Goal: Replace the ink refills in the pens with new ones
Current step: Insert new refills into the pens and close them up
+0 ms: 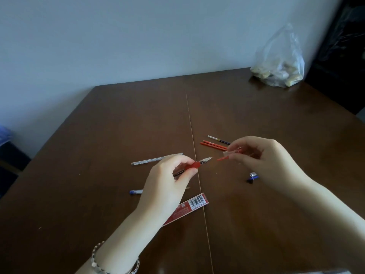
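My left hand (169, 177) grips a pen with a red grip (194, 165), its metal tip pointing right. A little to the right of that tip, my right hand (254, 155) pinches a clear pen cap with a red clip (227, 155). Two red refills (213, 145) and a dark blue refill (218, 139) lie on the brown table (98, 135) just beyond my right hand. A clear pen (156, 160) rests left of my left hand. A blue-ended pen (135, 192) pokes out from under my left wrist.
A red refill package with a barcode (189, 206) lies under my left forearm. A small blue and clear pen part (252, 177) sits below my right hand. A plastic bag of pale lumps (278, 64) stands at the far right corner by the wall.
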`<state>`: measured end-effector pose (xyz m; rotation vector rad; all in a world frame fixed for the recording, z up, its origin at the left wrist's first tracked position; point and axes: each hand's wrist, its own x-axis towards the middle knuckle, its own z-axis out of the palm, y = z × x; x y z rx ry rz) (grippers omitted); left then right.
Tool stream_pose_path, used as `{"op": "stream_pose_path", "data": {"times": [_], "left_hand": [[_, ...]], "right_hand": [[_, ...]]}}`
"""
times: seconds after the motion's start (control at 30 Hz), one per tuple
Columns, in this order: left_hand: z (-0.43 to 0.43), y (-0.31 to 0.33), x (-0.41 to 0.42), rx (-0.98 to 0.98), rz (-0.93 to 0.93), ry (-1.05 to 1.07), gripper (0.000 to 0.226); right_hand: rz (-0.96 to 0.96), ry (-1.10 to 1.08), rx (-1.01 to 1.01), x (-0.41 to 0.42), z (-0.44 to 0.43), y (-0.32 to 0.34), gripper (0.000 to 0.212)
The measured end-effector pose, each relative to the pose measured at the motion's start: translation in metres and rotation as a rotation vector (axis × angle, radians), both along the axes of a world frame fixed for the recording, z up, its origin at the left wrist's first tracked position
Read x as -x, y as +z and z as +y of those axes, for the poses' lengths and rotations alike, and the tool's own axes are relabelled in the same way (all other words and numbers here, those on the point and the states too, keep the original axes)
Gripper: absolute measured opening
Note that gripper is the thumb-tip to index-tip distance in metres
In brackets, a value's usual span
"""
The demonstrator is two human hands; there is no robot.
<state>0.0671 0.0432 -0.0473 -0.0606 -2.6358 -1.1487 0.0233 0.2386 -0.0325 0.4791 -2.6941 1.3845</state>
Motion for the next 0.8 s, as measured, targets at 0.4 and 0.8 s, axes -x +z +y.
{"op": "stream_pose_path", "data": {"times": [0.4, 0.8], "left_hand": [[0.009, 0.010, -0.012, -0.002, 0.123, -0.129, 0.015], [0.005, 0.012, -0.015, -0.085, -0.064, -0.193, 0.014]], "right_hand": [[0.009, 0.114, 0.016, -0.021, -0.016, 0.006, 0.018], [0.011, 0.195, -0.027, -0.024, -0.008, 0.010, 0.020]]}}
